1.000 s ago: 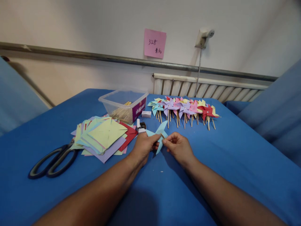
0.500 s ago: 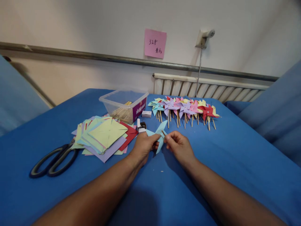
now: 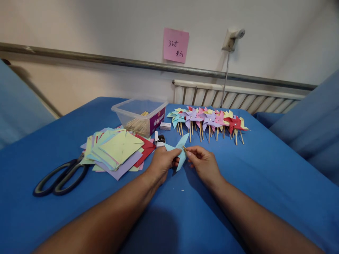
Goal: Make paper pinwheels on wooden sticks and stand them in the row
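My left hand [image 3: 164,160] is closed on a light blue paper pinwheel [image 3: 182,141], its thumb pressing near the middle and the other fingers mostly hidden behind it. My right hand [image 3: 202,160] pinches a small, thin golden-brown piece [image 3: 184,149] between thumb and forefinger against the pinwheel's centre. What kind of piece it is, I cannot make out. Just beyond my left hand lies an open small white box [image 3: 160,142] with dark contents. A stack of coloured paper squares [image 3: 122,148] spreads to the left, cut in from their corners.
Large black-handled scissors [image 3: 62,176] lie at the left, blades under the papers. Behind stand a clear plastic tub [image 3: 128,111] of wooden sticks and a closed small box [image 3: 165,126]. Several finished pinwheels [image 3: 209,120] on sticks lie at the back right of the blue-covered table [image 3: 265,183].
The piece in my right fingers has shifted slightly at the pinwheel's centre and now looks brighter. My hands otherwise stay nearly in place; the view has tilted slightly.
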The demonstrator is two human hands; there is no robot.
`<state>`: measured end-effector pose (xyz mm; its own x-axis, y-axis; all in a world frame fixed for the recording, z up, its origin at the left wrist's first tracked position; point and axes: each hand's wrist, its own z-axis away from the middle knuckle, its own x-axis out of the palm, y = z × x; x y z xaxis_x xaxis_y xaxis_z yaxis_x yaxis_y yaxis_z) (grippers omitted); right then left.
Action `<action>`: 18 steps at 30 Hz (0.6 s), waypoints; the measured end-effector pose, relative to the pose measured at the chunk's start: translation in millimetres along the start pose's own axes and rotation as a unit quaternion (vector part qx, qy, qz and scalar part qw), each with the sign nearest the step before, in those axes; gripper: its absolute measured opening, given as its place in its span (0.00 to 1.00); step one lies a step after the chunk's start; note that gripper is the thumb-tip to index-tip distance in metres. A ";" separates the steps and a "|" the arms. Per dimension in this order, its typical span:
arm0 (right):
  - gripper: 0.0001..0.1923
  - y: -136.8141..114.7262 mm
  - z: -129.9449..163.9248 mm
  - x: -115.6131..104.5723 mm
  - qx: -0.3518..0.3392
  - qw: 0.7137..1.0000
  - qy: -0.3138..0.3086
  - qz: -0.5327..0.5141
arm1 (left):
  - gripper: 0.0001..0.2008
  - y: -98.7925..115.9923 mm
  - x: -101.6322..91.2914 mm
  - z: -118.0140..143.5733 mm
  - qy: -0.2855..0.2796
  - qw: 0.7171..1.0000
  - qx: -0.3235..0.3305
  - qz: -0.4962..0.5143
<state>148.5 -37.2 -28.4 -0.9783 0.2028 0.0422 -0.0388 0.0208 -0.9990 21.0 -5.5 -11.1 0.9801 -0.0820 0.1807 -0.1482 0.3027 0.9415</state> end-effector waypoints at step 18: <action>0.09 8.0 -1.3 -4.6 -0.058 0.993 0.005 0.100 | 0.06 0.4 1.7 2.1 0.008 1.000 -0.013 -0.012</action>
<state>152.9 -36.7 -36.6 -0.9621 0.2234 -0.1564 0.1805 0.0919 -0.9793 22.3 -7.5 -9.9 0.9853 -0.0751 0.1537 -0.1215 0.3250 0.9379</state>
